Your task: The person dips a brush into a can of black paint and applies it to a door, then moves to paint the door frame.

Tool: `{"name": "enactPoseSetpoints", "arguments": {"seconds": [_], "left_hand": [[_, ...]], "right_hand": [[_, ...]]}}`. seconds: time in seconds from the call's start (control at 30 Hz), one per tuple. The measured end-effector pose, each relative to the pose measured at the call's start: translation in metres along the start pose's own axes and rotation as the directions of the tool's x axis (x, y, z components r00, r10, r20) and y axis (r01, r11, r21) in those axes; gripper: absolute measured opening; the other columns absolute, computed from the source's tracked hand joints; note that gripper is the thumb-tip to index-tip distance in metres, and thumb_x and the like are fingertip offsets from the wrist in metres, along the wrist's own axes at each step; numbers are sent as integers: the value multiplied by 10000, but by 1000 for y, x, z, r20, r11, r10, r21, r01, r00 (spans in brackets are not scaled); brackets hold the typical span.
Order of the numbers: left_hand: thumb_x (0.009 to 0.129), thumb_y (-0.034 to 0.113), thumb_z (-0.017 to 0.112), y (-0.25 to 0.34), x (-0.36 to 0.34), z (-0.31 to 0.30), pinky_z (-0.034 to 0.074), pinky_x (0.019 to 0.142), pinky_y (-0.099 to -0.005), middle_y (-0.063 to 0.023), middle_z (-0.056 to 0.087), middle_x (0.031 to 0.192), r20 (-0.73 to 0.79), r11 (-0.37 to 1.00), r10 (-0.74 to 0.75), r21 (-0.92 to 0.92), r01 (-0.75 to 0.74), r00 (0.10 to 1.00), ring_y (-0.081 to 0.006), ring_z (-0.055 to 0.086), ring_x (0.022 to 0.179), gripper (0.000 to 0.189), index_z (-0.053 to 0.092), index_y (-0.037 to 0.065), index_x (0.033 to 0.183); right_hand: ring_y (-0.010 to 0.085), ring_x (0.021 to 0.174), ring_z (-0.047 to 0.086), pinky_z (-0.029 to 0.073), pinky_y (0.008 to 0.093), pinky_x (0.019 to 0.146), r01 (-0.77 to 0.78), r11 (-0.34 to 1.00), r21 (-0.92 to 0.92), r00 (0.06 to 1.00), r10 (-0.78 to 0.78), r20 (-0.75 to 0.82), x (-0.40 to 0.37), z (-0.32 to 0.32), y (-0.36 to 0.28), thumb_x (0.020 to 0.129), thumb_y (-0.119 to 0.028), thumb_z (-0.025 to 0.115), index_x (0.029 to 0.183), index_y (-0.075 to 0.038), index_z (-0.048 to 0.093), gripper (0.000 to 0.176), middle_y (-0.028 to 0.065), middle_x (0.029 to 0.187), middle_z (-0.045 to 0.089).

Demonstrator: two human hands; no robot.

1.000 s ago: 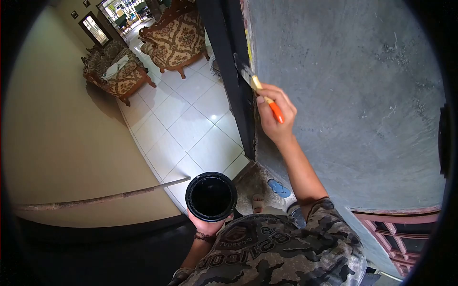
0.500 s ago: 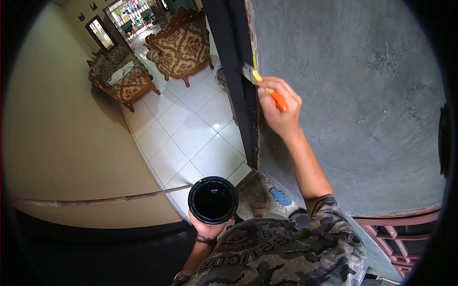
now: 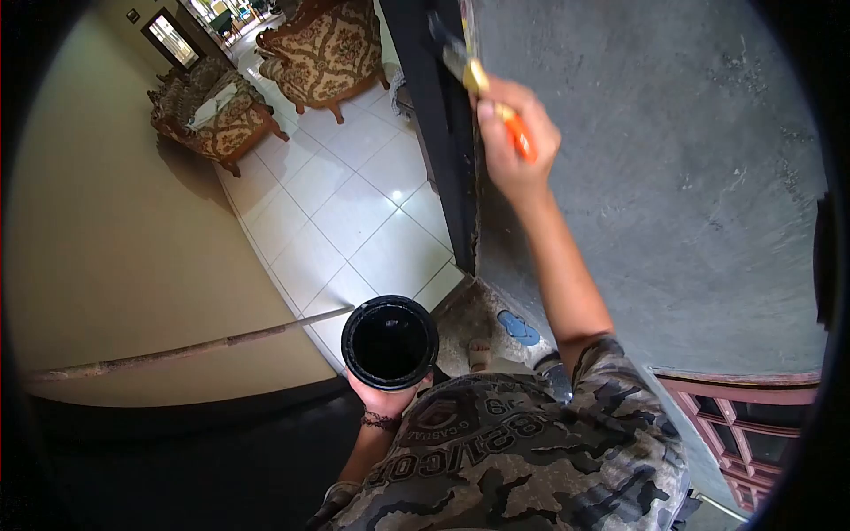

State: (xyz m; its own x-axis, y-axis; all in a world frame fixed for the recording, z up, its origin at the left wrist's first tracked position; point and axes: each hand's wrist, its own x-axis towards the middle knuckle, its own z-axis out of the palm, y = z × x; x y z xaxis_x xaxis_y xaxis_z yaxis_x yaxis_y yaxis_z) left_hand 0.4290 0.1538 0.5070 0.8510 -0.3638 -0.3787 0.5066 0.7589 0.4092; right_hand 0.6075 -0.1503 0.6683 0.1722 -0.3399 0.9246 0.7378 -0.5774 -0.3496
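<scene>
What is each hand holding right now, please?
Left hand: closed around the round black paint can.
Right hand: closed on the orange-handled paintbrush.

Brush (image 3: 474, 75) on frame (image 3: 438, 133), can (image 3: 390, 342) below.

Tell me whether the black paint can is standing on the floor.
No, the paint can is held up from below by the left hand, above the tiled floor.

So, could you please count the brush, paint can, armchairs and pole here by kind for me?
Brush: 1, in the right hand
Paint can: 1, in the left hand
Armchairs: 2
Pole: 1
Total: 5
</scene>
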Motion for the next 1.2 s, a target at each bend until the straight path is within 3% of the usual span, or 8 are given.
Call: {"name": "enactPoseSetpoints", "arguments": {"seconds": [0.2, 0.3, 0.43, 0.67, 0.77, 0.97, 1.07, 1.2], "left_hand": [[825, 795, 438, 1, -3, -5, 522, 685, -451, -239, 523, 1409, 90, 999, -46, 6, 46, 995, -470, 576, 1082, 982, 386, 86, 1502], [826, 797, 444, 2, -4, -1, 524, 688, -456, -251, 518, 1407, 166, 991, -112, -58, 124, 980, -472, 577, 1083, 977, 399, 84, 1494], [826, 793, 469, 2, -4, 10, 536, 669, -464, -259, 510, 1412, 209, 983, -140, -88, 161, 968, -479, 581, 1087, 973, 409, 82, 1487], [833, 789, 459, -1, 0, -1, 544, 667, -466, -248, 522, 1404, 243, 996, -86, -3, 89, 966, -473, 586, 1102, 964, 421, 73, 1476], [831, 792, 457, 0, -5, 0, 543, 671, -467, -245, 529, 1397, 129, 995, -96, -2, 97, 987, -468, 590, 1085, 959, 430, 77, 1471], [827, 789, 468, 3, -1, 0, 532, 690, -455, -240, 521, 1405, 214, 992, -119, -23, 126, 970, -459, 591, 1106, 965, 413, 82, 1482], [827, 789, 474, 4, -1, -3, 530, 686, -446, -240, 518, 1408, 162, 997, -75, 37, 70, 984, -455, 585, 1111, 965, 405, 90, 1489], [829, 793, 472, 2, 0, -2, 530, 673, -437, -238, 520, 1408, 184, 997, -78, 4, 79, 980, -452, 585, 1100, 968, 408, 87, 1488]], "right_hand": [[288, 898, 717, 564, 352, 789, -401, 882, -249, 868, 453, 205, -170, -59, 14, 848, 45, 678, 979, 24, 665, 133, 184, 1005, 717], [303, 918, 718, 564, 358, 805, -485, 832, -270, 810, 543, 220, -191, -72, 9, 838, 47, 675, 986, 29, 666, 149, 193, 1018, 716], [315, 952, 719, 563, 346, 841, -233, 964, -129, 966, 244, 79, -103, -44, -27, 849, 42, 679, 1008, 24, 673, 160, 207, 1056, 710], [313, 967, 719, 565, 347, 853, -336, 922, -195, 912, 370, 179, -144, -46, 3, 843, 60, 696, 996, 19, 674, 160, 211, 1079, 712], [319, 969, 719, 565, 354, 855, -303, 943, -137, 942, 318, 107, -116, -47, -11, 852, 53, 689, 1004, 14, 673, 157, 210, 1081, 711], [346, 933, 710, 565, 364, 822, -271, 953, -139, 940, 293, 174, -139, -50, 10, 857, 47, 668, 1017, 12, 663, 164, 193, 1037, 707], [341, 871, 701, 563, 374, 786, -466, 841, -275, 802, 533, 269, -176, -68, 8, 855, 23, 652, 1006, 1, 668, 154, 175, 1009, 699], [329, 897, 705, 567, 368, 795, -437, 852, -290, 791, 517, 328, -151, -59, 10, 855, 29, 659, 1012, -1, 672, 161, 175, 1003, 699]]}}
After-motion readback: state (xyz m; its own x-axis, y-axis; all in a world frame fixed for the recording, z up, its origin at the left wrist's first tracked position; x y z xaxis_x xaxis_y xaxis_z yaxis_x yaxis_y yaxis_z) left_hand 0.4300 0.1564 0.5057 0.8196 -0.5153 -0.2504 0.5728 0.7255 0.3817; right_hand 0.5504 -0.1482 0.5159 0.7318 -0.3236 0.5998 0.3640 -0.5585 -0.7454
